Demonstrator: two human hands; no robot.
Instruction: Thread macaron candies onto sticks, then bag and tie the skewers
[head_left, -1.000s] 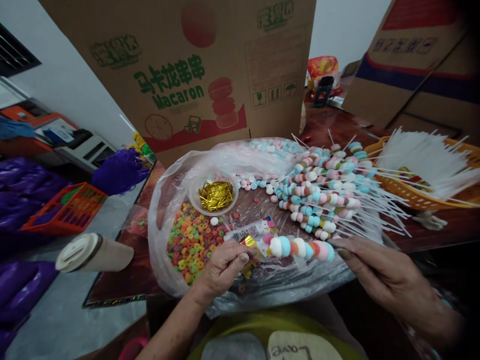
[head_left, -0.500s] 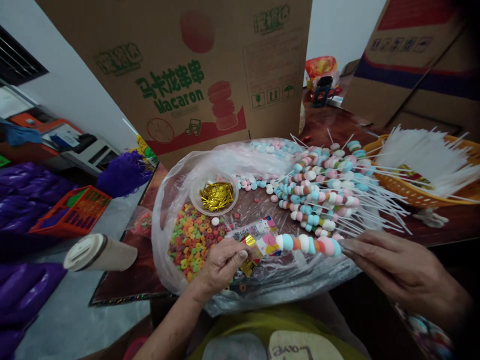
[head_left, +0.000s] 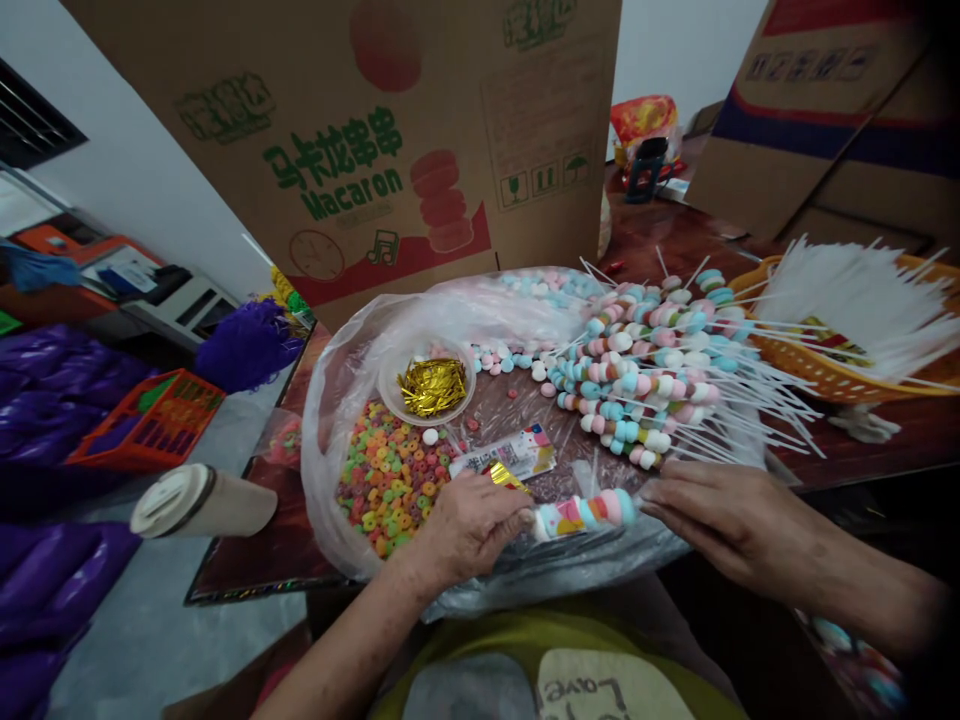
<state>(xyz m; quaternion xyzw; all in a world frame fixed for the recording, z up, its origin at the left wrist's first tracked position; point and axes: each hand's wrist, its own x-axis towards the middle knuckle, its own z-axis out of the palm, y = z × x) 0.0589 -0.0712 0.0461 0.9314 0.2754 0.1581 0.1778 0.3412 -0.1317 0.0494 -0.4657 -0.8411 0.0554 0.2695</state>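
Note:
Between my hands lies a marshmallow skewer (head_left: 613, 506) in white, blue, pink and orange, its left part inside a printed clear wrapper (head_left: 565, 517). My left hand (head_left: 480, 522) is closed on the wrapper at the skewer's left end, with a gold strip (head_left: 507, 477) showing behind the fingers. My right hand (head_left: 724, 512) pinches the skewer's right end; the stick itself is mostly hidden by the fingers. A flat printed wrapper (head_left: 517, 453) lies just behind my left hand. Beyond my right hand is a pile of finished-looking marshmallow skewers (head_left: 649, 365) with white sticks.
Colourful candy rings (head_left: 390, 480) lie on a plastic sheet (head_left: 319, 440) at left. Behind them is a clear bowl (head_left: 390, 400) of gold ties. An orange basket (head_left: 817, 375) of white sticks stands right, a cup (head_left: 217, 502) left, and a large cardboard box (head_left: 450, 110) at the back.
The wrapper now covers more of the marshmallows, reaching further right. My right hand has moved left, closer to my left hand, which has shifted slightly right and turned over the wrapper.

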